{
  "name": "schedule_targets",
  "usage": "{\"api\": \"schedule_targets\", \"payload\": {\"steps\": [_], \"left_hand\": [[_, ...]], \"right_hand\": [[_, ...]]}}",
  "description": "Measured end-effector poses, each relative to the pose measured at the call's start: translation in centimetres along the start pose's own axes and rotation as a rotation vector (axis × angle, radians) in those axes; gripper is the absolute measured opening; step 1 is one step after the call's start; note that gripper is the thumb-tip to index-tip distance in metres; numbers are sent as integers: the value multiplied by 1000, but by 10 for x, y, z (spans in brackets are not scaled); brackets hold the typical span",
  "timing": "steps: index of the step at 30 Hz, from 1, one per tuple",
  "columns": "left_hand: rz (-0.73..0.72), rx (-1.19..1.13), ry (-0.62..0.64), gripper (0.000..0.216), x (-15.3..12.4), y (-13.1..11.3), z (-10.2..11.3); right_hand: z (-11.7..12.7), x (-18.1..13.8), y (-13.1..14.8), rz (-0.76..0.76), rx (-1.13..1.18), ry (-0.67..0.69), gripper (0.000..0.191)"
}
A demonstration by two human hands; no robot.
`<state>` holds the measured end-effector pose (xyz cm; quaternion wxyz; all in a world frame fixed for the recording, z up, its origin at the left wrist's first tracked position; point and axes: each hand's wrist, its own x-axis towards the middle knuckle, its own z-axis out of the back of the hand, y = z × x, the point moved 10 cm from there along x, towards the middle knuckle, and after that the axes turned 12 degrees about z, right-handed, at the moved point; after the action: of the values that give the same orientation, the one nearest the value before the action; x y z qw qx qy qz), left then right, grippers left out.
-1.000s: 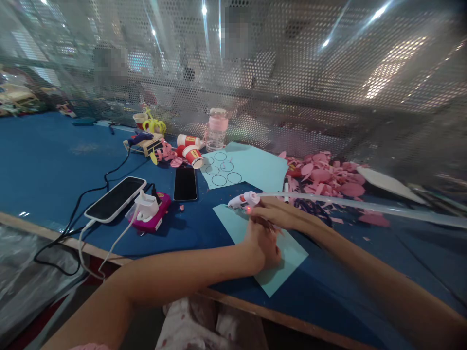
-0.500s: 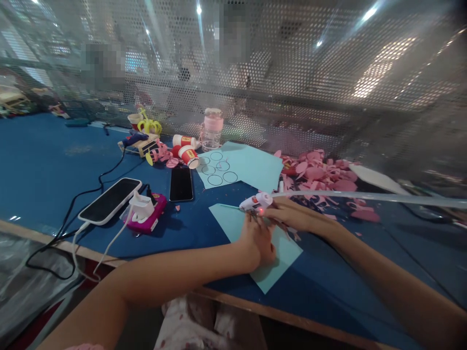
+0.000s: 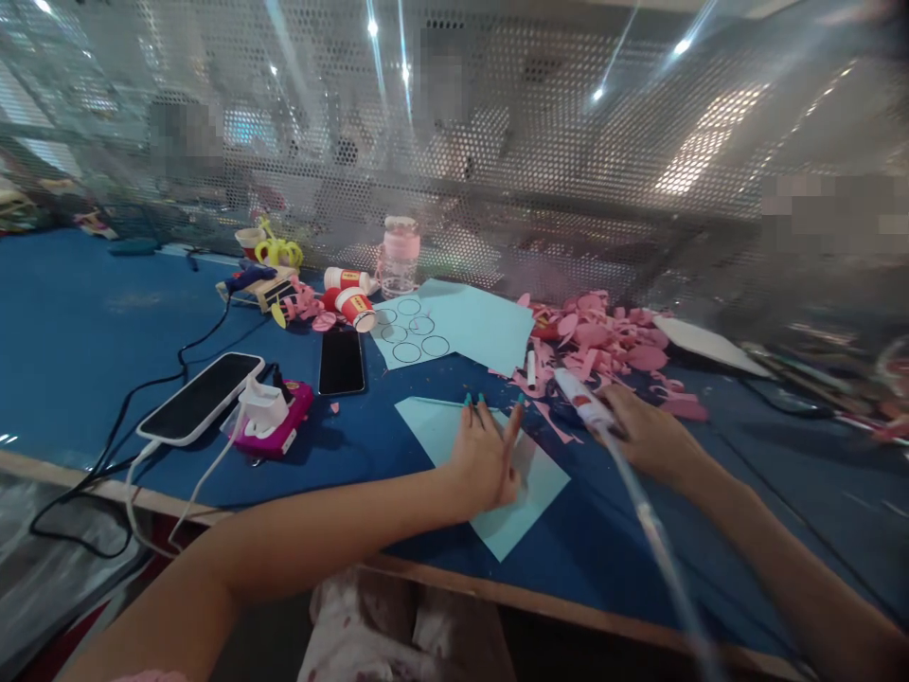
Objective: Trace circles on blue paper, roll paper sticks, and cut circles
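My left hand (image 3: 487, 459) lies flat on a sheet of light blue paper (image 3: 501, 530), its fingers stretched toward the sheet's far edge. A narrow folded strip seems to run along that edge. To the right, my right hand (image 3: 643, 436) is wrapped round a white hot glue gun (image 3: 583, 400) with an orange part. Its nozzle points away from me, past the sheet. Out of its back trails a long translucent glue stick (image 3: 650, 526), which curves down toward the table's front edge. The grip is hidden by my fingers.
Pink paper cut-outs (image 3: 597, 336) pile up at the back right, beside a white marker (image 3: 531, 367). Blue sheets (image 3: 487, 327) with drawn circles lie behind. A black phone (image 3: 342, 362), a charging phone (image 3: 203, 396), a magenta power block (image 3: 274, 431), paper cups (image 3: 355, 308) and a bottle (image 3: 401, 256) stand left.
My right hand has carried the glue gun from above the paper's far edge out to the right. My left hand stays on the sheet, its fingers now straighter. The view has shifted slightly.
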<state>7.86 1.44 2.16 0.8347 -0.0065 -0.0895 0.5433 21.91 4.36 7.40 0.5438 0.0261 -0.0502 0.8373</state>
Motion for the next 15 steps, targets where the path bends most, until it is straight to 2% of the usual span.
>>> {"api": "schedule_targets", "payload": {"steps": [3,7,10,12,13,15], "left_hand": [[23,5,-11,81,-1,2,-1],[32,2,3,81,0,2,-1],[21,-32,-5,82,1,3,2],[31,-69,7,85,2,6,4],[38,-91,15,87,2,8,6],[49,-140,33,91,2,12,9]], "right_hand": [[-16,-20,-29,-152,-249,83,30],[-18,-30,-37,-265,-312,121,32],[2,-21,-13,-222,-289,-70,37],[10,-9,18,-78,-117,-223,45],[8,-1,35,8,15,-250,50],[-7,14,65,128,240,-203,58]]}}
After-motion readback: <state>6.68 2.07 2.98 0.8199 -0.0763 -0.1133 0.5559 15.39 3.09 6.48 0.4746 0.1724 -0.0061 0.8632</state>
